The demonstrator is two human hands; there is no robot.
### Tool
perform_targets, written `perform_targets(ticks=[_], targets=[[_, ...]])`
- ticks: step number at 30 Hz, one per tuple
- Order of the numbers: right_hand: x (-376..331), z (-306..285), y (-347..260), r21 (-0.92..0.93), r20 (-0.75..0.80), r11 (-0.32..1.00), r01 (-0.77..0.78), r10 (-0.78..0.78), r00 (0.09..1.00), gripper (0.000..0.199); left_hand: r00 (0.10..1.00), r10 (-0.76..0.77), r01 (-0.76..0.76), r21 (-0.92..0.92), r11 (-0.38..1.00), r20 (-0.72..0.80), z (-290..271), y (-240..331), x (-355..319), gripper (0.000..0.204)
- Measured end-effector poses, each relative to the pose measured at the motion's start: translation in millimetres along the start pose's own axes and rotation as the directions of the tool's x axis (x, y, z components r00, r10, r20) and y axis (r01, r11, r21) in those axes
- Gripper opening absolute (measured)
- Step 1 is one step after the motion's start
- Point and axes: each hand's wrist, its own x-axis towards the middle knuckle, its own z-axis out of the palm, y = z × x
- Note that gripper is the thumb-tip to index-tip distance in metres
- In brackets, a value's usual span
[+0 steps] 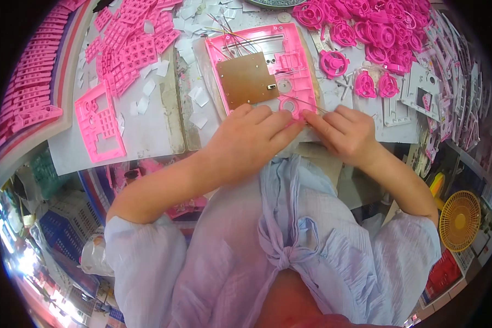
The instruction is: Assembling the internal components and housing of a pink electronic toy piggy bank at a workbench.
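A pink plastic housing [307, 87] lies in front of me on the table, its hollow inside facing up. Over its left part sits a brown circuit board [247, 79] with a small black-and-white switch, and thin wires [228, 34] rise from the far side. My left hand [254, 131] is closed, with its curled fingers at the housing's near edge. Close beside it, my right hand [347, 134] is closed in a pinch at the near right corner. A thin wire [306, 103] runs toward the right hand. Whatever the fingertips hold is hidden.
Pink button-grid panels [128, 41] are heaped at the far left, near a pink front panel [99, 123] and scattered white pieces [198, 97]. Magenta round parts [380, 35] pile up at the far right. White plastic panels [421, 90] stand stacked beyond them; a yellow basket [459, 220] is lower right.
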Motion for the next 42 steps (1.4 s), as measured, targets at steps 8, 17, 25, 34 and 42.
perform_targets(ticks=[8, 17, 25, 34, 42], targets=[[12, -35, -39, -0.193, 0.64, 0.971, -0.139, 0.232, 0.732, 0.075, 0.991, 0.03, -0.043, 0.093, 0.995, 0.132, 0, 4, 6, 0.047], [160, 20, 39, 0.151, 0.19, 0.917, -0.369, 0.34, 0.921, 0.021, 0.998, 0.016, -0.013, -0.05, 0.999, 0.055, 4, -6, -6, 0.045], [170, 38, 30, 0.043, 0.155, 0.941, -0.336, 0.326, 0.933, 0.022, 0.977, -0.143, 0.087, -0.317, 0.944, -0.158, -11, -29, -8, 0.035], [148, 20, 24, 0.527, 0.073, 0.642, -0.557, 0.619, 0.782, 0.014, 0.653, -0.674, 0.673, -0.143, 0.726, -0.347, -20, -79, 33, 0.024], [127, 21, 11, 0.412, 0.015, 0.908, 0.078, -0.093, 0.996, 0.021, 0.697, -0.534, 0.523, -0.17, 0.835, -0.478, -20, -79, 37, 0.013]])
